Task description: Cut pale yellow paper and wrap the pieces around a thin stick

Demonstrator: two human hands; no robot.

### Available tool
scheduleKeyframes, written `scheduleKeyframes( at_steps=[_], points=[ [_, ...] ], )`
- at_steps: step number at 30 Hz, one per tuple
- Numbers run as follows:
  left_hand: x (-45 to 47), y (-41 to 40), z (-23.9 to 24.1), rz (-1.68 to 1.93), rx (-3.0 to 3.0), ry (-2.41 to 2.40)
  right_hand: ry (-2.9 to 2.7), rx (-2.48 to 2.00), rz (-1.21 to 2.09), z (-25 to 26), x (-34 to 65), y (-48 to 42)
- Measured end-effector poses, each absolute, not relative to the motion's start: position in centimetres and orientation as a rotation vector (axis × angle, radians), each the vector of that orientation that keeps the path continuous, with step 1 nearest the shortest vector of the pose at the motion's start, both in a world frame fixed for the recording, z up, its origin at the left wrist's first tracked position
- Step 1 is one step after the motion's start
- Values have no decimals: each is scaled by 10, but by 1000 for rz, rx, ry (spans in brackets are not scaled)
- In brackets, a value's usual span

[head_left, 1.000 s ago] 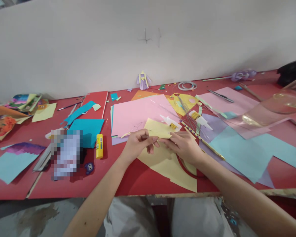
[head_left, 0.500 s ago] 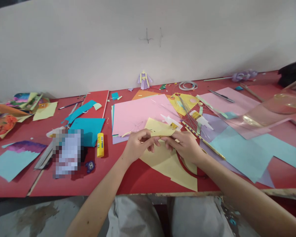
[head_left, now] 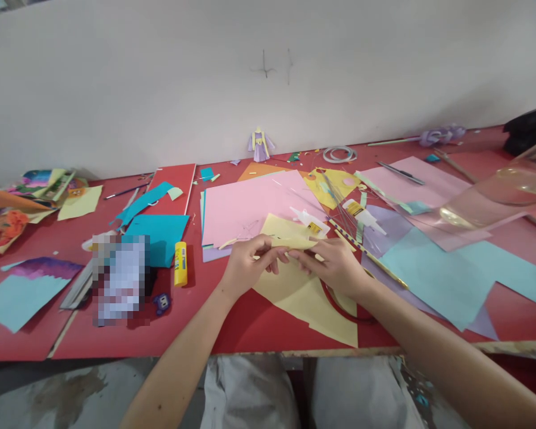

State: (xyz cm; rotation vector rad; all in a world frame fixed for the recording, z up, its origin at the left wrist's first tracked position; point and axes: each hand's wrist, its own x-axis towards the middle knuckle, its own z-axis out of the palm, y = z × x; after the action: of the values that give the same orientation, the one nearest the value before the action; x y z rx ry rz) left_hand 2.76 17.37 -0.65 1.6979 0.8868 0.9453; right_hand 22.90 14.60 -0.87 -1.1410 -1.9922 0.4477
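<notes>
Head view — left hand [head_left: 249, 262] and right hand [head_left: 337, 267] pinch yellow paper [head_left: 292, 243], apparently folded.

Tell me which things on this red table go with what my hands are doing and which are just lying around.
In use:
yellow paper, held in your left hand and right hand
probably the larger yellow sheet beneath

Apparently just lying around:
glue stick
purple charm
teal sheet
white coil

Bare left forearm [head_left: 190, 351] and right forearm [head_left: 433, 345] slant forward and inward; the left hand [head_left: 249, 266] and right hand [head_left: 337, 266] nearly meet, fingers curled, 2 thumbs closed in pinches.
</notes>
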Motion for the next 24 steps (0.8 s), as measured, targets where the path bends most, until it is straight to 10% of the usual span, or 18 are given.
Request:
scheduleKeyframes(
  at_steps=[16,24],
  points=[
    [27,172,-3,1077,2027,794,-1782,-1293,1001,2,223,142],
    [29,171,-6,1001,1751,907,-1933,-1246,660,-6,227,145]
  ],
)
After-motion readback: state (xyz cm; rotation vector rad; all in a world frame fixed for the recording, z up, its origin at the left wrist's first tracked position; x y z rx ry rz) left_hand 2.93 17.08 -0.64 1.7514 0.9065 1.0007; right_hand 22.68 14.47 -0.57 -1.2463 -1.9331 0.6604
